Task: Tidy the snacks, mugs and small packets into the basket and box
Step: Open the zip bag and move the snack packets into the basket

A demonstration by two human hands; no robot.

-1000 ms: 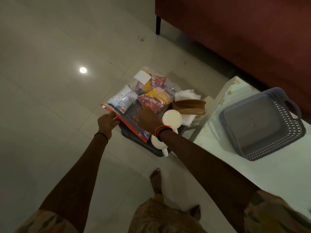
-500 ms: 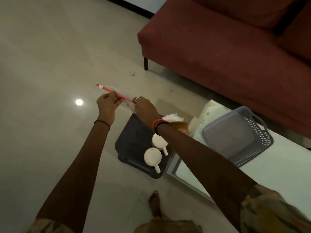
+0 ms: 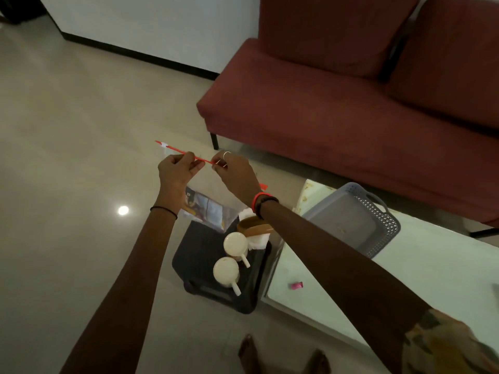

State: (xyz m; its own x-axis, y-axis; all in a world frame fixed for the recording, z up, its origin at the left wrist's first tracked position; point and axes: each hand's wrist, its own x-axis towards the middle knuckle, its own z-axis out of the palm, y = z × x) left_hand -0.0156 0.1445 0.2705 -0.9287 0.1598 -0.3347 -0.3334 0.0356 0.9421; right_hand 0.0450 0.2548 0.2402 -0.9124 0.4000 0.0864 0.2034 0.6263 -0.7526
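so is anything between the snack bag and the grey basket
Nothing visible. The snack bag hangs from the left hand and right hand over the dark box; the grey basket stands open-topped on the table.

A dark red sofa (image 3: pixel 337 117) stands at the upper right, with two back cushions and a thin black leg (image 3: pixel 214 141) under its near corner; the floor (image 3: pixel 67 130) is of pale glossy tiles, and one round bright spot of light (image 3: pixel 123 210) lies on it at the left; behind, a white wall (image 3: pixel 148 22) ends in a dark skirting board (image 3: pixel 135 54); a white counter (image 3: pixel 445 279) stands near the sofa's front.
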